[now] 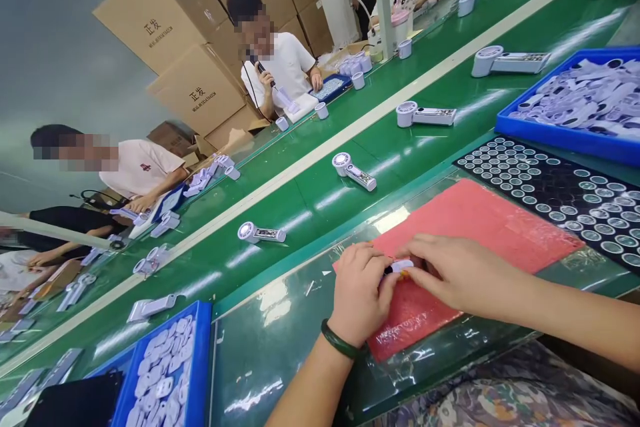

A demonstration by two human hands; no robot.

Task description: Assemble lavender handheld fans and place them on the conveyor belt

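Both my hands meet over a red sheet (480, 227) on the bench. Between their fingertips is a small pale lavender plastic piece (403, 266) with a dark end. My left hand (363, 283), a dark green bangle at its wrist, pinches the dark end. From the other side, my right hand (445, 267) closes its thumb and fingers on the pale end. Fingers cover part of the piece. Beside the red sheet lies a black sheet (543, 190) carrying rows of round, light-rimmed discs.
A blue tray (575, 143) of pale plastic pieces is at right; another blue tray (203, 347) of similar parts is lower left. Handheld fan bodies (357, 173) sit along the green conveyor (295, 207). Across it, several people work near stacked cartons (150, 20).
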